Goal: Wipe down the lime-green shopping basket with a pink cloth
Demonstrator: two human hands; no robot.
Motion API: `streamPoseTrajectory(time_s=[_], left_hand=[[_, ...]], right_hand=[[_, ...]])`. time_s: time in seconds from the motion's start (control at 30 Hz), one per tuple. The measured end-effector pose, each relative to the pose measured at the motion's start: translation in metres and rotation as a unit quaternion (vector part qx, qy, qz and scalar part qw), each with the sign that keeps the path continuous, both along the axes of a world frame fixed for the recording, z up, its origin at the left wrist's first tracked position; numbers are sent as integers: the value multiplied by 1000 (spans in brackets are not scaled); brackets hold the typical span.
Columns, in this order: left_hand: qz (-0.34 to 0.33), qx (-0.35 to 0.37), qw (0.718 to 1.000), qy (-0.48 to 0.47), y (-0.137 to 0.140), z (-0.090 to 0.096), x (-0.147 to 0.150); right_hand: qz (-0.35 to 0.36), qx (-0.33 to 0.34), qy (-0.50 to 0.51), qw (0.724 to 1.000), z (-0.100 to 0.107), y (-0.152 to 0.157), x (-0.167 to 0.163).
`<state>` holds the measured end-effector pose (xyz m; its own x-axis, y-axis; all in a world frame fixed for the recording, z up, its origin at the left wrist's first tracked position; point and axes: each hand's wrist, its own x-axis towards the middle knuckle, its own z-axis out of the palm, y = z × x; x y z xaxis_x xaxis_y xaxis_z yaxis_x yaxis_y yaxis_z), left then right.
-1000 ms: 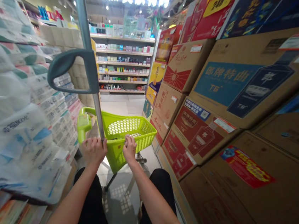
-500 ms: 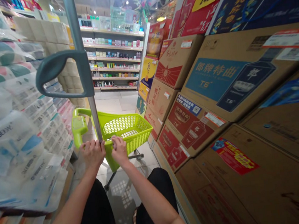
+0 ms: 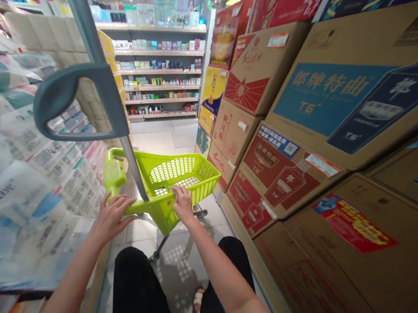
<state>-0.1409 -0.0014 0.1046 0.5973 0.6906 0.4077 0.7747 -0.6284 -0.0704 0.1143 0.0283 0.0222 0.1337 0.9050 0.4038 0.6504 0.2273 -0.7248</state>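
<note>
Carton stack (image 3: 292, 170): right side, brown corrugated boxes with crisp square corners, printed in red, blue and yellow
Tissue packs (image 3: 38, 169): left side, a tall bank of soft bundles in shiny, crinkled plastic
Shelving unit (image 3: 150, 28): far end of the aisle, straight boards lined with small packaged goods (image 3: 171, 82)
Lime-green basket trolley (image 3: 159, 215): upright on the pale tiled floor (image 3: 155, 139), between the two stacks; smooth moulded plastic, walls pierced like honeycomb; it looks light and stiff, perhaps slightly slippery, hardly fragile; the near rim (image 3: 164, 198) or the grey loop handle (image 3: 115, 101) seem good places to hold
Metal pole (image 3: 135, 169): straight and slick, rising from the near rim to the rounded loop, which is untouched
Left hand (image 3: 112, 214): fingers draped over the rim's left end; how firmly this grip closes, I cannot tell
Right hand (image 3: 183, 203): grip curled and clamped on the rim, right of the pole
</note>
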Motion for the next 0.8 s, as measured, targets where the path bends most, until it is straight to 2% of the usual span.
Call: streamPoseTrajectory(time_s=[0.13, 0.23, 0.33, 0.47, 0.6, 0.67, 0.73, 0.8], left_hand=[[48, -14, 998, -27, 6, -6, 8], [76, -4, 996, -37, -3, -8, 25], [99, 2, 994, -42, -12, -8, 40], [123, 8, 991, -51, -17, -11, 63], [137, 1, 987, -82, -20, -14, 92], [140, -2, 985, -103, -21, -12, 102], [112, -14, 987, -112, -21, -7, 102], [49, -42, 992, -106, -16, -1, 94]], right_hand=[[1, 21, 45, 999, 14, -17, -40], [41, 57, 59, 996, 19, -29, -50], [47, 44, 66, 996, 19, -30, -34], [-8, 4, 65, 998, 25, -32, -21], [14, 40, 65, 997, 32, -42, -27], [16, 43, 70, 997, 31, -40, -19], [-5, 24, 75, 997, 29, -34, -4], [-32, 3, 79, 996, 28, -30, 7]])
